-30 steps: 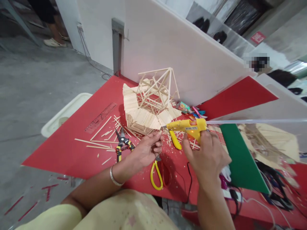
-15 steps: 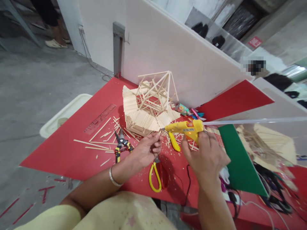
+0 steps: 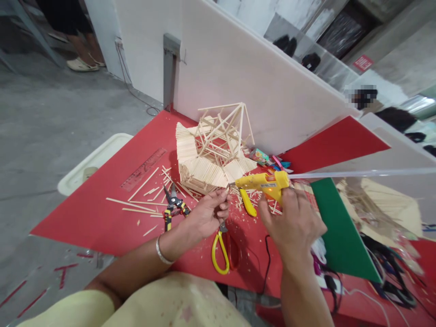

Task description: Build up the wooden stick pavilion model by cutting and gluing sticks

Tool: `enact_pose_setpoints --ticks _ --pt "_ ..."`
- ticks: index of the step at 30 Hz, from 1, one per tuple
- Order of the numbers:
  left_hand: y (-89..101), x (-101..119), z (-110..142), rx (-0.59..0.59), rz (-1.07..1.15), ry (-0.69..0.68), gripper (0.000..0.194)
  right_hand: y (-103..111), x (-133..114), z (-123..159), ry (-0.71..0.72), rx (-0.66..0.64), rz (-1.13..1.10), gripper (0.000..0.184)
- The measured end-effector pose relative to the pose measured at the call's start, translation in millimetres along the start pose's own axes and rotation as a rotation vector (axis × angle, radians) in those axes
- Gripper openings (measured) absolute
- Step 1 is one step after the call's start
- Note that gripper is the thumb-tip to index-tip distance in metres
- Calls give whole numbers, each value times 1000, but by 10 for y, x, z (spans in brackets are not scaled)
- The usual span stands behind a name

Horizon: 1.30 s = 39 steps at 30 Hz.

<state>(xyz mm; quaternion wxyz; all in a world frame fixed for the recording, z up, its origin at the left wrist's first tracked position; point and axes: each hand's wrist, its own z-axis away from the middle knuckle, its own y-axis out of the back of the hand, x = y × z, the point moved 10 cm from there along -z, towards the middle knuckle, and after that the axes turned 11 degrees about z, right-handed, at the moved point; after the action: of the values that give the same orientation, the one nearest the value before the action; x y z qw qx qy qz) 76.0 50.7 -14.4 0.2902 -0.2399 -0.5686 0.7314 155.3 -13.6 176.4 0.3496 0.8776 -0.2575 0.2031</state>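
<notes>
My right hand is wrapped round a yellow hot glue gun with a long clear glue stick in its back. The gun's nozzle points left, close above the fingertips of my left hand. Those fingers are pinched together; what they hold is too small to make out. Right behind them stands a model house of thin wooden sticks, with slatted roof panels and an open stick frame on top. Below my left hand lie yellow-handled scissors. Pliers-like cutters lie to its left.
Loose sticks and a clear ruler lie on the red tabletop. A yellow utility knife rests under the glue gun. On the right are a green board and cables. A white partition rises behind.
Both hands and the glue gun keep nearly the same pose. The whole view has shifted very slightly.
</notes>
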Motion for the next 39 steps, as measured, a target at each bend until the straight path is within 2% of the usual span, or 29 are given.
enact_pose_setpoints --ticks 8,14,18,21,24,27,29,31,33,34,37,39 --pt "-32 40 -8 32 -12 -24 31 -77 33 38 -25 -51 -41 40" --pt "-69 49 6 27 -15 -36 31 -81 54 65 -34 -35 -25 41" --pt "-70 33 46 23 -20 -23 30 -122 238 217 -143 -86 1 41" --pt "-44 40 74 27 -33 -23 29 -180 423 514 -308 -220 -12 42" --pt "16 41 78 44 -69 -22 27 -289 503 998 -530 -406 -155 49" --pt "96 7 64 66 -118 -17 26 -557 331 1618 -707 -657 -415 54" --pt "130 -27 58 65 -150 -20 27 -746 139 1998 -760 -791 -573 55" --pt "148 -56 61 57 -173 -29 26 -874 9 2255 -756 -861 -623 56" --pt "159 -68 73 51 -192 -42 24 -879 -9 2281 -691 -820 -542 54" --pt "160 -70 82 49 -202 -48 24 -822 9 2195 -651 -755 -483 51" --pt "141 -60 116 37 -227 -62 23 -476 26 1664 -559 -460 -455 35" --pt "116 -54 142 29 -239 -69 24 -246 -82 1236 -485 -299 -623 24"
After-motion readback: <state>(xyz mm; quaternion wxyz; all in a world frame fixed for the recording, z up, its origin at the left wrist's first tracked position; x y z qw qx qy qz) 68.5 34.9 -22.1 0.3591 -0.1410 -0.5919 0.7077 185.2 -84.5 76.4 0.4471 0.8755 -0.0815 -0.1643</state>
